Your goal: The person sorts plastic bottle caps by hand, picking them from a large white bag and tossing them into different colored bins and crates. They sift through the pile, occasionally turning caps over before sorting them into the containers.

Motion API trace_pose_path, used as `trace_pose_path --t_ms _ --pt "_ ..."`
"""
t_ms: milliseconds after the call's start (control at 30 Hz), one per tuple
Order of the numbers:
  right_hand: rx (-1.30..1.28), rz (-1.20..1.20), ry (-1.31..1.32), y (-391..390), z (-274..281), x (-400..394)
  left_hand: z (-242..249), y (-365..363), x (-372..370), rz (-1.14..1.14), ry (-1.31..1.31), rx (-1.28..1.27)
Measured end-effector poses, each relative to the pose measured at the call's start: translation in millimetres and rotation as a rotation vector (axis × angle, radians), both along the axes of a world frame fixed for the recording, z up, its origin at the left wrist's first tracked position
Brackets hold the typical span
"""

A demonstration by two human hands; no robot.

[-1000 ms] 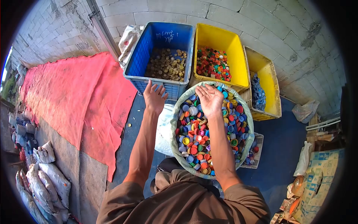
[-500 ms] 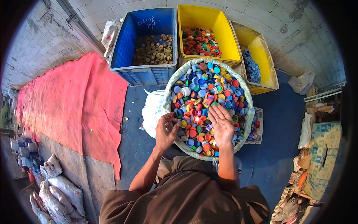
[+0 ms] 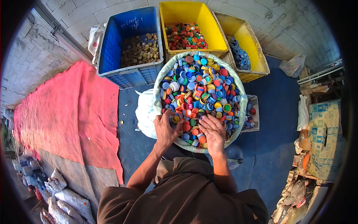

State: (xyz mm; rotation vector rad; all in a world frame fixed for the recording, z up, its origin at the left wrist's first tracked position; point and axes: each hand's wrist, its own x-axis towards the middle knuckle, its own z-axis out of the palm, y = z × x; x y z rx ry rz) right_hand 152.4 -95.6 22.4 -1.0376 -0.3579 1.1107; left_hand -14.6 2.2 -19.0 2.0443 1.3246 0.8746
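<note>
A round container with a pale fabric rim [image 3: 241,108] is heaped with bottle caps [image 3: 194,87] of many colours. Over its lower left part is my left hand [image 3: 166,128], fingers curved and apart around a yellow cap [image 3: 175,119]; whether they grip it is unclear. My right hand [image 3: 213,135] is over the lower middle of the heap, palm turned partly up. Its fingers are bent, and a small purple piece [image 3: 201,118] shows at the fingertips.
Behind the container stand a blue crate [image 3: 130,72] with brownish caps, a yellow crate [image 3: 209,48] with red and green caps, and another yellow crate [image 3: 257,72] with blue caps. A white sack [image 3: 146,114] is at left, a grey basket [image 3: 255,125] at right.
My right hand has moved down and left across the caps, and its fingers have curled from flat. My left hand has spread around a cap. The view has shifted slightly.
</note>
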Motion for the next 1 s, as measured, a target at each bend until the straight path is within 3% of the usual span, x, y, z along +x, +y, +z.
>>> trace_pose_path --t_ms 233,400,1000 --pt "-0.011 0.006 -0.111 -7 4 7 -6 1 6 0.024 0.036 0.080" --pt "-0.053 0.023 -0.192 -9 -8 23 0 0 11 0.040 0.089 -0.001" --pt "-0.063 0.251 -0.630 -14 -17 34 11 -7 19 0.032 0.117 0.086"
